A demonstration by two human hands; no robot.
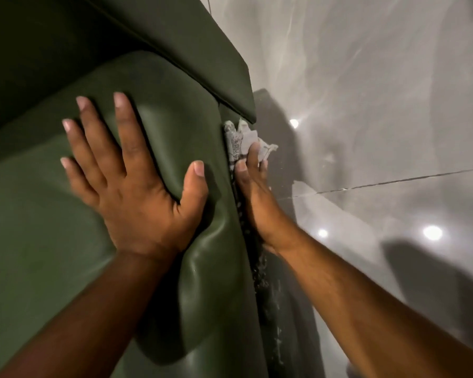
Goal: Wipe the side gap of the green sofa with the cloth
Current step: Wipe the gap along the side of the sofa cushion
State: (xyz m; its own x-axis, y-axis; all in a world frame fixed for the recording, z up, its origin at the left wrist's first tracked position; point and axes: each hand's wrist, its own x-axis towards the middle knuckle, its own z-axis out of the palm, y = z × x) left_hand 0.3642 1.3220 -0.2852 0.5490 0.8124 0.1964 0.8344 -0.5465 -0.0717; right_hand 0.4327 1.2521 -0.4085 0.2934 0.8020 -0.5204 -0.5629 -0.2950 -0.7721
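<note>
While the left hand (131, 184) presses flat with fingers spread wide on the smooth green leather sofa cushion (52, 227), the right hand (253, 192) is pushed into the side gap (246, 230). Its fingers grip the crumpled pale grey cloth (243, 140), bunched at the gap's far end beside the glossy grey tiled floor (380, 132).

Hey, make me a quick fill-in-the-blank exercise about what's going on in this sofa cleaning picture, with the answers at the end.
1. The left hand presses flat on the ____ seat cushion.
2. The right hand holds the ____ in the side gap.
3. Pale crumbs lie along the gap, ____ the right hand.
4. The glossy floor beside the sofa is ____ in colour.

Answers: green; cloth; below; grey
</note>
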